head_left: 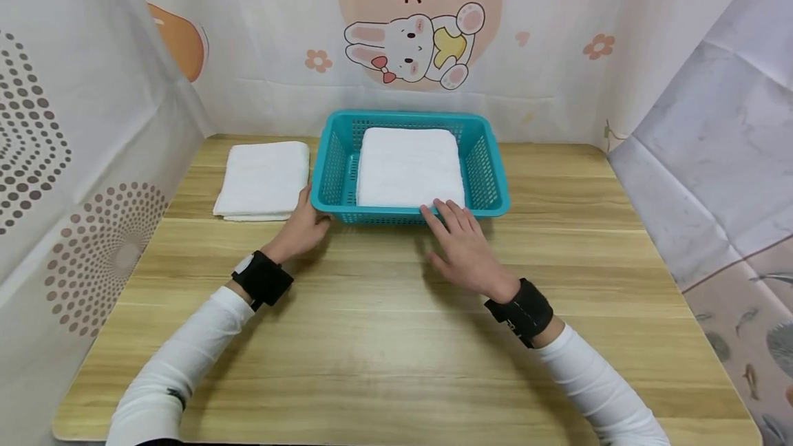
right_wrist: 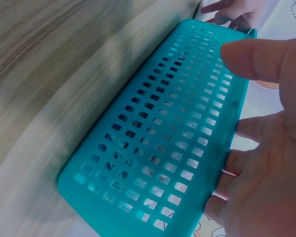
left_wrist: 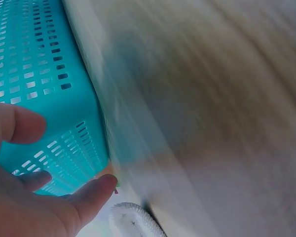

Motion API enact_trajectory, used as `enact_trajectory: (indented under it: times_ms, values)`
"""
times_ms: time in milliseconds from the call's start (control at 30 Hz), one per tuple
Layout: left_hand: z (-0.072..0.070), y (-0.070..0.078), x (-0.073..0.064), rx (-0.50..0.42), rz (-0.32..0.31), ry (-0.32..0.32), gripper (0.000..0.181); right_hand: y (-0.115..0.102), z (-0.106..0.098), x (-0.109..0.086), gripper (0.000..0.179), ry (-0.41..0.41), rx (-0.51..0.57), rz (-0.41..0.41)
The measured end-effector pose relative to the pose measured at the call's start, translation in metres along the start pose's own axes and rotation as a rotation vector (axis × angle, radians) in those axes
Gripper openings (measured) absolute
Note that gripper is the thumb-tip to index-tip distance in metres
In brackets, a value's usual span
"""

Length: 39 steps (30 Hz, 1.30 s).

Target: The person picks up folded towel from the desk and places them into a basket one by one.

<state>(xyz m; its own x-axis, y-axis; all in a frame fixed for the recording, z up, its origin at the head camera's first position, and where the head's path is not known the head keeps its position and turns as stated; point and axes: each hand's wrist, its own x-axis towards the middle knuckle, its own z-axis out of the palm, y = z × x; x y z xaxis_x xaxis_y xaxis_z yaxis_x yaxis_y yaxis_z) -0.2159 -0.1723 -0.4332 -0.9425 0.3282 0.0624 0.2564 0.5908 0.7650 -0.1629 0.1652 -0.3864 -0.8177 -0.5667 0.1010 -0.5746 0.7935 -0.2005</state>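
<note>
A teal perforated plastic basket (head_left: 372,211) stands toward the back of the wooden table. Inside it lies a folded white towel (head_left: 409,165), flat against the front wall. My left hand (head_left: 302,228) is at the basket's front left corner, its fingers along the left side and the thumb apart from them in the left wrist view. At the front rim, right of centre, my right hand (head_left: 466,250) has its fingertips over the edge; its thumb (right_wrist: 254,59) stands away from the wall. A second folded white towel (head_left: 265,177) lies left of the basket, beside my left fingers.
A light wood tabletop (head_left: 372,336) stretches in front of the basket. Behind it hangs a white printed cloth (head_left: 279,40) with a cartoon rabbit, and more patterned cloth (head_left: 688,150) hangs at both sides. Both wrists wear black straps (head_left: 263,279).
</note>
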Motion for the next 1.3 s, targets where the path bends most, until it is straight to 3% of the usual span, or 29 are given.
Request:
enact_trajectory:
  times_ms: [700,967,1100,1300]
  values:
    - [-0.015,-0.010,0.006,0.083,-0.002,0.026,0.062,0.000,-0.001,-0.001,0.080,0.001,0.005,-0.003]
    - [-0.025,-0.017,0.009,0.268,-0.125,0.005,0.057,0.000,0.000,-0.001,0.080,0.001,0.010,-0.002]
    - [-0.029,-0.023,0.011,0.317,-0.172,-0.016,0.056,0.000,0.000,-0.001,0.080,0.000,0.012,-0.003]
    - [-0.032,-0.029,0.009,0.381,-0.188,-0.052,0.051,0.000,0.000,-0.001,0.080,0.001,0.017,-0.004]
